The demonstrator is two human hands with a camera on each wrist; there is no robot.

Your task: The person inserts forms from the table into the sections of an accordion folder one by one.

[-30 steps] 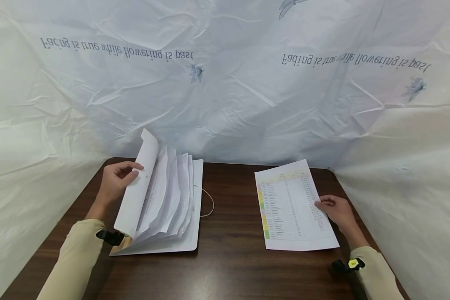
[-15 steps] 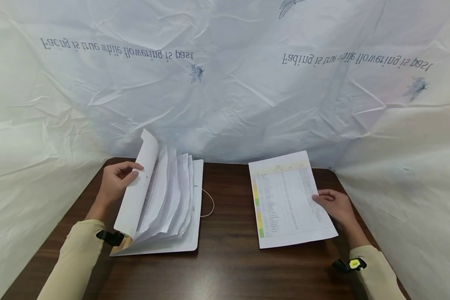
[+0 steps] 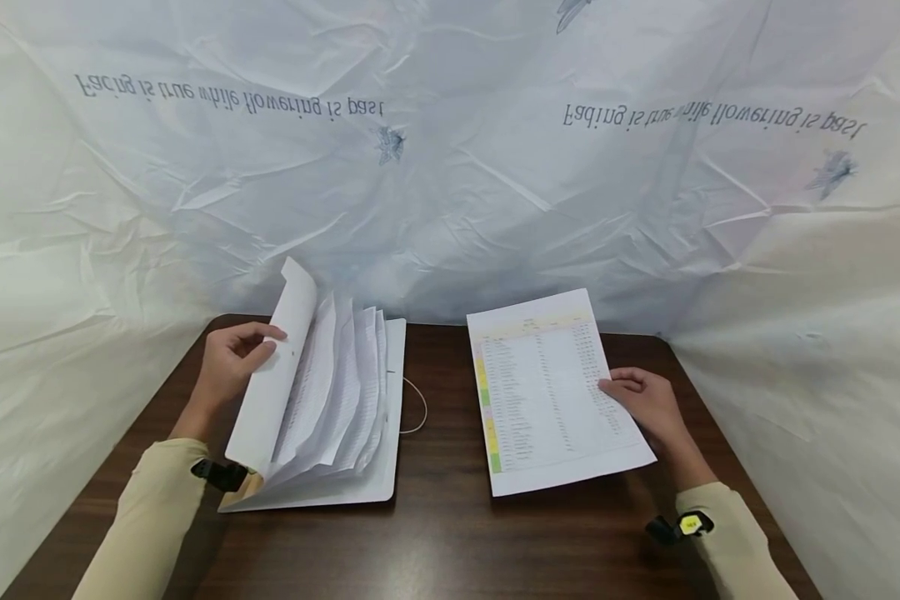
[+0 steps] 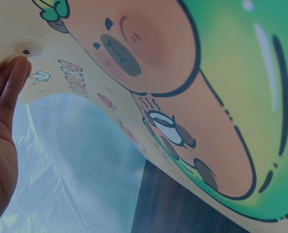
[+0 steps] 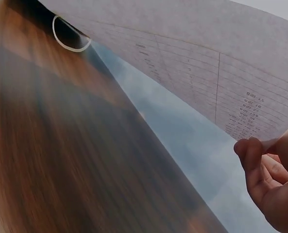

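Note:
A folder stands open on the left of the table in the head view, its white cover [image 3: 276,387] raised and bowed. My left hand [image 3: 228,360] pinches that cover by its left edge. Cartoon animal art in green and tan covers the outer face [image 4: 158,53] in the left wrist view. Inside, several printed leaves [image 3: 345,392] fan upward. On the right, my right hand [image 3: 648,408] pinches the right edge of a printed sheet [image 3: 543,392], a table with coloured cells down its left side. The right wrist view shows the underside of the sheet [image 5: 192,63], lifted over the table.
A dark wood table [image 3: 450,533] lies beneath everything. A pale elastic loop [image 3: 423,408] sticks out from the folder's right edge. White printed sheeting [image 3: 450,183] hangs behind the table and on both sides.
My right hand has carried the printed sheet leftward and slightly away from me, closer to the folder. The left hand and the raised cover have stayed in place.

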